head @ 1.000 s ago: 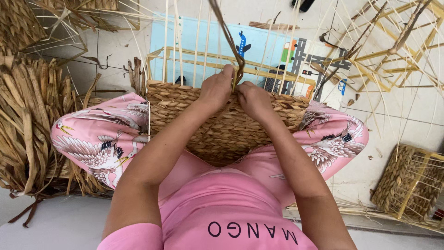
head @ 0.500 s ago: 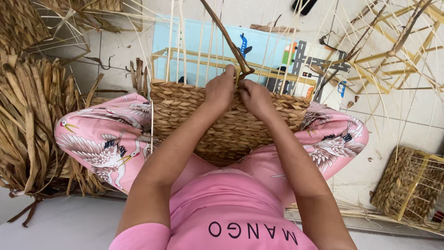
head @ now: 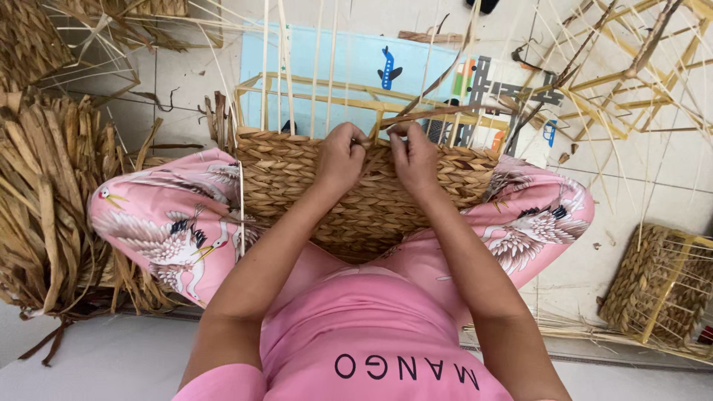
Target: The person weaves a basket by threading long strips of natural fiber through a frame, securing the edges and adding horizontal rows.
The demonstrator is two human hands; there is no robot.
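Centrally, woven basket [head: 371, 200]: large, tan, braided from dried flat straw, lying across the lap between knees in pink bird-print trousers [head: 171, 230], with thin upright stakes [head: 297, 67] rising bare from its unfinished top edge. Bundle of dried straw [head: 52, 200]: heaped on the floor beside the person's left knee, brown and loose. Play mat [head: 349, 67]: pale blue, flat on the tiled floor beyond the basket. Small basket [head: 657, 286]: partly woven on a pale wooden frame, well apart at the person's right. Both forearms: stretched forward and converging on the basket's top edge. Left hand [head: 340, 160]: knuckles up, fingers curled shut, pinching the rim weave. Right hand [head: 414, 156]: just beside the left, fingers bent closed on a brown straw strand [head: 445, 113] that runs up and away over the rim.
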